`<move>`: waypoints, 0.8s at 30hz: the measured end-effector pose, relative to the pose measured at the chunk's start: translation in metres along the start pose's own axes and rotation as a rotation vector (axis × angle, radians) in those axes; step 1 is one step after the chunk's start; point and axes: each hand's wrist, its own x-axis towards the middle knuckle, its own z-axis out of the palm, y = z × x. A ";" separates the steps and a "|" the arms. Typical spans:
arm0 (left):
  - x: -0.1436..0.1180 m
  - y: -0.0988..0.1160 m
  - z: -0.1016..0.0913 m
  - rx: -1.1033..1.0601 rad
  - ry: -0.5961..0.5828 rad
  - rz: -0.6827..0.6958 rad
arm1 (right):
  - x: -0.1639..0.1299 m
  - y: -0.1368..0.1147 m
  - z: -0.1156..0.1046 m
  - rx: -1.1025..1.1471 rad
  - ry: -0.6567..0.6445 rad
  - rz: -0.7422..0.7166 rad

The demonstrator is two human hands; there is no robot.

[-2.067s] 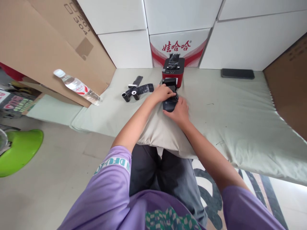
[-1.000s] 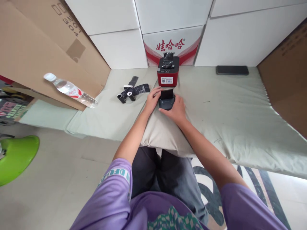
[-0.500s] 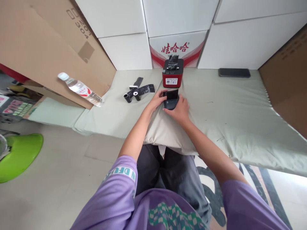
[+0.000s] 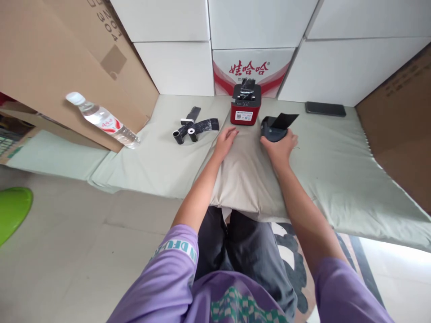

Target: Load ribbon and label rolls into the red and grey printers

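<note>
The small black printer (image 4: 273, 128), its lid flap raised, sits on the green mat (image 4: 336, 157) just right of the red printer (image 4: 245, 107). The right hand (image 4: 280, 146) curls loosely around its near edge; the left hand (image 4: 226, 138) rests flat, fingers together, on the beige pillow (image 4: 245, 179). A steady grip low on the body would keep it from tipping

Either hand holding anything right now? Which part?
The right hand grips the black device by its near, lower edge; its dark flap sticks up. The left hand lies open on the pillow, holding nothing.
</note>
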 end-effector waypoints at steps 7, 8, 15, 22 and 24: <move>0.003 -0.007 0.008 0.046 -0.011 0.055 | 0.063 0.006 0.016 -0.162 0.067 0.159; 0.003 -0.008 0.009 0.049 -0.012 0.051 | 0.067 0.006 0.019 -0.152 0.057 0.169; -0.004 0.001 0.010 0.108 0.051 0.052 | 0.051 0.008 0.023 0.067 0.295 0.006; -0.009 0.010 0.016 -0.030 0.124 0.027 | 0.008 -0.035 0.070 0.404 -0.101 -0.412; 0.003 0.011 0.016 -0.091 0.168 0.020 | 0.017 -0.043 0.092 0.468 -0.088 -0.284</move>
